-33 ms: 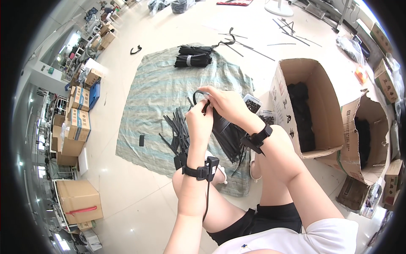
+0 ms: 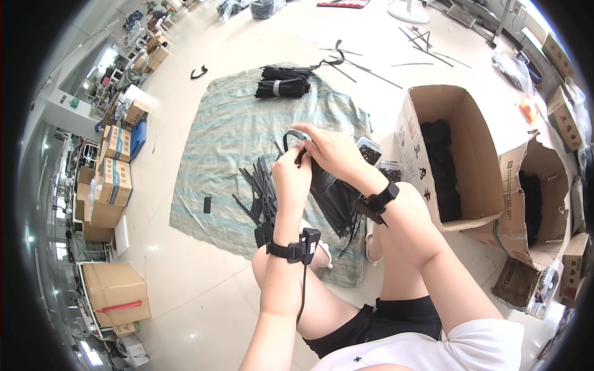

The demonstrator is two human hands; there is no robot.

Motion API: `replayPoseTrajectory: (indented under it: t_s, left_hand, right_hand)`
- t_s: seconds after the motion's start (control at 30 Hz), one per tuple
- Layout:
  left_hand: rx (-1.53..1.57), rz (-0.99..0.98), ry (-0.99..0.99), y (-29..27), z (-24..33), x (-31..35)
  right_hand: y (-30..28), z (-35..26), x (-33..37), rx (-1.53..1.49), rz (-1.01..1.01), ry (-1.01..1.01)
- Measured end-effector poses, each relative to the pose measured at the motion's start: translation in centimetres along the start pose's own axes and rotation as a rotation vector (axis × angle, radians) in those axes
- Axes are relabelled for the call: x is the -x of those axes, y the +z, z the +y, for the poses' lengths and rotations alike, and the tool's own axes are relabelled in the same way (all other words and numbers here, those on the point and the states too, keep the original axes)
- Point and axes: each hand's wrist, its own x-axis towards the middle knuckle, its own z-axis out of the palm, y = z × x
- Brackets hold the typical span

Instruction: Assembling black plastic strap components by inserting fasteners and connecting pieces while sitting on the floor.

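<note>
A black strap (image 2: 286, 140) is bent into a loop between my hands, above the striped woven sheet. My left hand (image 2: 292, 176) pinches it from below with closed fingers. From the right, my right hand (image 2: 337, 153) grips the same strap near its top, the index finger reaching over the loop. The fingertips hide part of what they hold. Beneath my hands lie loose black strips (image 2: 260, 185) on the left and a flat pile of black strips (image 2: 334, 207) on the right. Past my right hand sit small clear trays (image 2: 371, 151) of small dark parts.
The woven sheet (image 2: 207, 148) carries a tied bundle of black strips (image 2: 281, 88) and a small black piece (image 2: 207, 204). Open cartons (image 2: 482, 154) with dark goods stand at right. Scattered strips (image 2: 377, 77) lie on the far floor. Boxes (image 2: 114, 294) line the left.
My right index finger sits slightly higher and straighter over the strap. Both hands otherwise stay in place, and nothing else has visibly moved.
</note>
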Motion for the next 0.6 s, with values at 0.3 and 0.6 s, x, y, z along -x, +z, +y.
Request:
replayPoseTrajectory:
  t_s: [0.3, 0.6]
  left_hand:
    - [0.034, -0.031, -0.021, -0.5, 0.2, -0.4]
    - [0.060, -0.059, 0.052, -0.5, 0.0, -0.2]
  right_hand:
    - [-0.3, 0.4, -0.3, -0.035, 0.014, -0.104]
    - [-0.5, -0.1, -0.3, -0.012, 0.066, -0.143]
